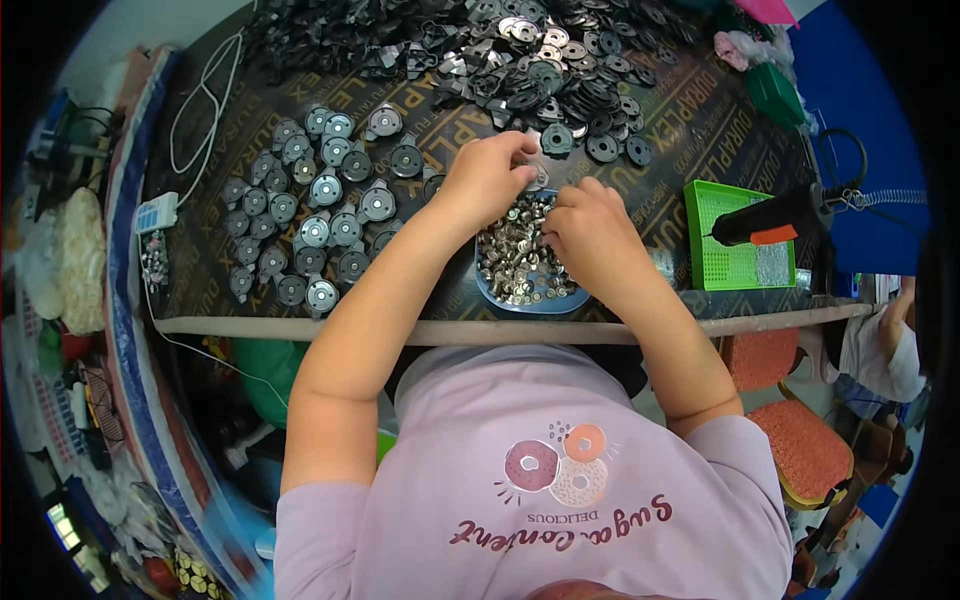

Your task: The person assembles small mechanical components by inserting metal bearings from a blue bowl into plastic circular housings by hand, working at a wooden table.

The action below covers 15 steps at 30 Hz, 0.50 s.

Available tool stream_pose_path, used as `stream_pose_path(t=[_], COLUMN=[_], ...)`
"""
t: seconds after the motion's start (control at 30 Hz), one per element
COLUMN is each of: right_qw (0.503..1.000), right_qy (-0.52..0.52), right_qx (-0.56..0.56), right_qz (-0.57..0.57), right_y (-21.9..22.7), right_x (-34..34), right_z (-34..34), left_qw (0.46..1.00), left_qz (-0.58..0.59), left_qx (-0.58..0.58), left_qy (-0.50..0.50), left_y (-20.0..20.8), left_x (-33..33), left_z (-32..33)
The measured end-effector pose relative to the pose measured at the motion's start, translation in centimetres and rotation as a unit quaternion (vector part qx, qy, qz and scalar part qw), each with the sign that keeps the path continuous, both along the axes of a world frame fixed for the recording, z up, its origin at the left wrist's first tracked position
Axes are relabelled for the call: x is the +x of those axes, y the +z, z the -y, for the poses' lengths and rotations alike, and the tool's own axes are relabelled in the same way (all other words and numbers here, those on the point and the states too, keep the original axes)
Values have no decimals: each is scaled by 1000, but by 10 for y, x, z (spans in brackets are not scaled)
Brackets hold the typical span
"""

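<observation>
"Where are the hands?"

"The right hand (598, 235) bends over the right side of the blue tray (530, 308), fingers curled narrow at the metal bits (515, 265); I can't tell whether one is pinched. The left hand (485, 180) is at the tray's far edge, thumb and forefinger slightly parted beside a silvery part (538, 178). Whether they grip it, I can't tell."

"How would you work well here?"

"I'd lift a single bit by its edge, with the left fingers low and steady. The bits lie heaped and look easy to spill, so I wouldn't lean on the rim."

"What else is on the desk (665, 180)?"

"Round units (326, 190) spread left of the left forearm. A pile of plates (547, 78) covers the far side, its loose edge near the left fingers. At the right, a driver (750, 220) reaches over the green tray (693, 225)."

"Anything in the way?"

"The nearest units, I'd judge: a wide left-arm sweep could knock them. The driver's coiled cord (890, 197) is well apart from both hands."
</observation>
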State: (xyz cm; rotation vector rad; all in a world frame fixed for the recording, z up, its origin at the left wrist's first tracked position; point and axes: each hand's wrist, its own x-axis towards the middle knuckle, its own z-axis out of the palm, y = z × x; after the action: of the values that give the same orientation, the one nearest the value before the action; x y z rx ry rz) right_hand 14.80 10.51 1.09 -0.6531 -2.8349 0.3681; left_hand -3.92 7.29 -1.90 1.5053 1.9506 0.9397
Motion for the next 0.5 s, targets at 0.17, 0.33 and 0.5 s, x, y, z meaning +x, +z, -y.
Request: stream_pose_path(t=[0.17, 0.33, 0.5], right_qw=[999, 999, 992], right_qy=[-13, 10, -11], right_qx=[-23, -25, -68], right_qz=[-34, -30, -104], right_y=[-4, -4, 2], right_x=[6, 4, 9], right_z=[0, 0, -11], left_qw=[965, 963, 958], left_qz=[-237, -264, -259], left_qx=[79, 17, 81], left_qy=[86, 58, 89], left_y=[2, -6, -1], left_x=[-52, -95, -93], left_z=[-40, -57, -54])
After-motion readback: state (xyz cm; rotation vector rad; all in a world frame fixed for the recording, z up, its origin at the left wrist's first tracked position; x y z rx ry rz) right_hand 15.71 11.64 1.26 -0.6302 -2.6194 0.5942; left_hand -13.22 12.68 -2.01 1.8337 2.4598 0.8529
